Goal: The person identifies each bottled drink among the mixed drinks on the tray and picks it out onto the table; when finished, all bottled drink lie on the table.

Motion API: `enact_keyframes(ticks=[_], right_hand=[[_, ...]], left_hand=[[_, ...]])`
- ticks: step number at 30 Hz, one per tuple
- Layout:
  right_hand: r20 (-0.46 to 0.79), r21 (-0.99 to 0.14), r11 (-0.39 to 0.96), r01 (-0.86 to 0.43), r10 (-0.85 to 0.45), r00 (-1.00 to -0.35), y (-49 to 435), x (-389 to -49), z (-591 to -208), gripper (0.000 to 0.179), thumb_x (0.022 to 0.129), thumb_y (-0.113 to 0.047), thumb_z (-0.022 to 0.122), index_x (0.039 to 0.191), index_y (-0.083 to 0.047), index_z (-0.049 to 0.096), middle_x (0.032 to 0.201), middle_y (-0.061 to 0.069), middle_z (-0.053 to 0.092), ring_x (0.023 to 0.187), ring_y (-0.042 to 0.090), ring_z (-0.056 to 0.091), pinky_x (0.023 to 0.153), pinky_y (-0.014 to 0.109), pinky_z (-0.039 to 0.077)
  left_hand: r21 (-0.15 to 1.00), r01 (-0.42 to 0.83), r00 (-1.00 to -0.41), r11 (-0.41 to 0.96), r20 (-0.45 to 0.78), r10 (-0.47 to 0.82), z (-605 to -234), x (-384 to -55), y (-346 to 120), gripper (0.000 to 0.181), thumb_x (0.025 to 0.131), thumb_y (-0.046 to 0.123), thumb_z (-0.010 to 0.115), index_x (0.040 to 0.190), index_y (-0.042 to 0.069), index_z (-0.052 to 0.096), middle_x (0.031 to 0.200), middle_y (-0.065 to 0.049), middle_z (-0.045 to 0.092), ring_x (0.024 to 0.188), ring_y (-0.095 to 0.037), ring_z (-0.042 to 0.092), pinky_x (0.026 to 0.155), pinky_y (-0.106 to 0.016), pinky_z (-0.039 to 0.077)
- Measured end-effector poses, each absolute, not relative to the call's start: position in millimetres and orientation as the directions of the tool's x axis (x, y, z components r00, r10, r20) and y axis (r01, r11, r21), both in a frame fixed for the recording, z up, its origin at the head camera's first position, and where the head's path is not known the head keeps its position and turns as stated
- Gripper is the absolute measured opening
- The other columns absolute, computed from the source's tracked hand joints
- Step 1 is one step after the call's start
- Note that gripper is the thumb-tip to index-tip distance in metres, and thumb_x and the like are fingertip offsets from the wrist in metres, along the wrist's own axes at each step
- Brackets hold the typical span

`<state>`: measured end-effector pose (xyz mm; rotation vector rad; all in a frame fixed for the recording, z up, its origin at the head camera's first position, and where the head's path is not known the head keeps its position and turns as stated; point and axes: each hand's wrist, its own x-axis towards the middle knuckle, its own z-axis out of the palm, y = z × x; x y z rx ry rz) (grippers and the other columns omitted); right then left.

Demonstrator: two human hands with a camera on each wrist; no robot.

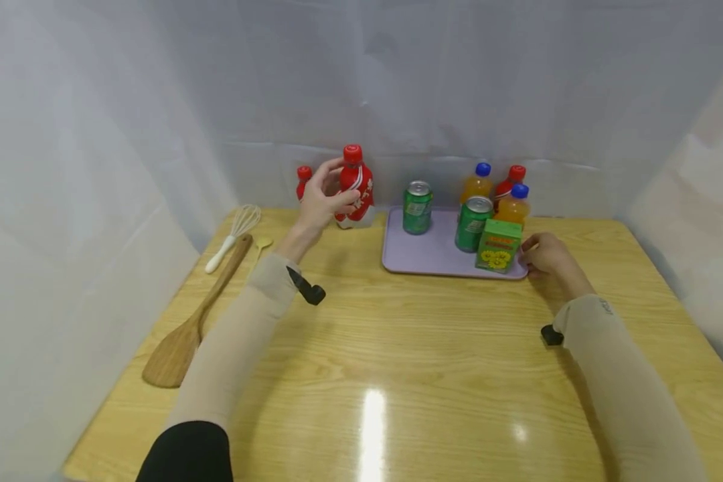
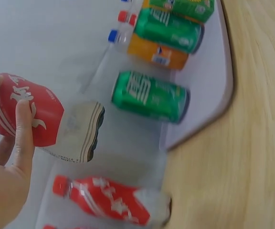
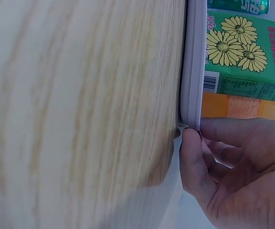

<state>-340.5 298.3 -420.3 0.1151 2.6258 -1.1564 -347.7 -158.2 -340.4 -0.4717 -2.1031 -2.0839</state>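
Observation:
My left hand grips a red-labelled bottle with a red cap, raised near the back edge of the table. In the left wrist view, the bottle's pale lower part points toward the tray, and the cap is out of frame. Another red-capped bottle stands close by. At the right, my right hand pinches the rim of the lilac tray between thumb and finger. On the tray are two green cans, a green drink carton, two orange drink bottles and a red-capped bottle, partly hidden.
On the left side of the wooden table lie a whisk, a wooden spatula and a small yellow utensil, partly behind my left arm. A pale sheet hangs behind the table.

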Motion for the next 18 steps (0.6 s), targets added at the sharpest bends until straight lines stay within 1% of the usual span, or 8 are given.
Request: enact_keyframes(ticks=[6,10,13,18], right_hand=[[-0.270,-0.717,0.673,0.179,-0.032,-0.962,298,-340,-420,0.038,0.098,-0.002,0.064,0.129,0.014,0.049,0.088,0.013,0.060,0.065,0.009,0.061,0.061,0.025,0.061],[-0.274,-0.721,0.668,0.182,-0.033,-0.961,299,-341,-422,0.039,0.098,-0.001,0.063,0.130,0.015,0.047,0.088,0.012,0.060,0.065,0.008,0.061,0.062,0.025,0.061],[-0.276,-0.721,0.670,0.180,-0.038,-0.960,300,-341,-423,0.039,0.099,-0.001,0.062,0.131,0.015,0.047,0.088,0.012,0.061,0.066,0.009,0.062,0.062,0.025,0.061],[-0.279,-0.717,0.674,0.180,-0.040,-0.959,300,-343,-424,0.039,0.099,-0.001,0.062,0.131,0.014,0.046,0.088,0.012,0.061,0.066,0.009,0.061,0.062,0.026,0.061]], left_hand=[[0.943,0.334,-0.942,0.008,0.334,0.015,-352,-353,-187,0.064,0.093,0.002,0.075,0.150,0.015,0.051,0.139,-0.009,0.059,0.111,-0.016,0.061,0.070,-0.021,0.063],[0.949,0.314,-0.949,0.005,0.314,-0.024,-359,-356,-206,0.065,0.092,-0.001,0.073,0.150,0.016,0.049,0.137,-0.005,0.056,0.113,-0.016,0.059,0.071,-0.021,0.063],[0.963,0.270,-0.962,0.019,0.271,-0.047,-364,-358,-220,0.067,0.093,-0.002,0.071,0.153,0.018,0.047,0.142,-0.006,0.053,0.117,-0.017,0.058,0.073,-0.020,0.063],[0.976,0.202,-0.974,0.075,0.208,-0.085,-372,-360,-239,0.073,0.095,0.000,0.069,0.159,0.020,0.042,0.157,-0.013,0.047,0.130,-0.026,0.056,0.074,-0.018,0.062]])
